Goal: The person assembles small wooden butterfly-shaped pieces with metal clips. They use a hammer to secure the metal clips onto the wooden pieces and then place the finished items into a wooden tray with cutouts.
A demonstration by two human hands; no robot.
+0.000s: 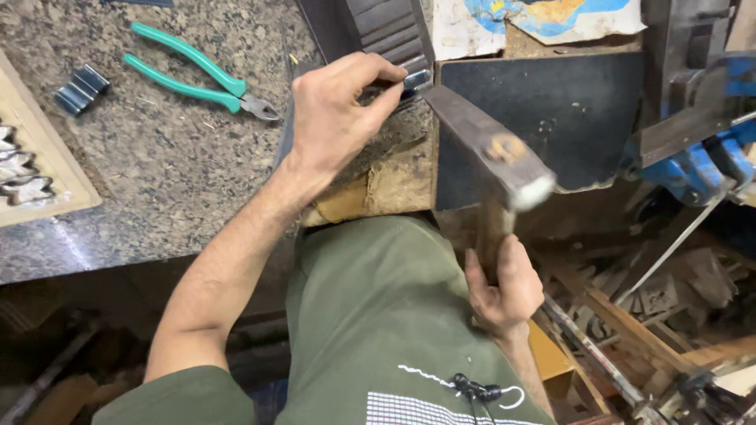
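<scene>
Pinching a small shiny metal piece (415, 79) against a dark block, the left hand (339, 114) is keeping it at the table (157, 181) edge. The right hand (500, 287) is gripping a hammer (488, 157) (head raised just beside the piece). Green pliers (197, 75) are lying nearby.

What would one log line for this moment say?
left hand: pinching small metal piece on block | right hand: gripping hammer, head raised | green pliers: lying on stone counter
</scene>
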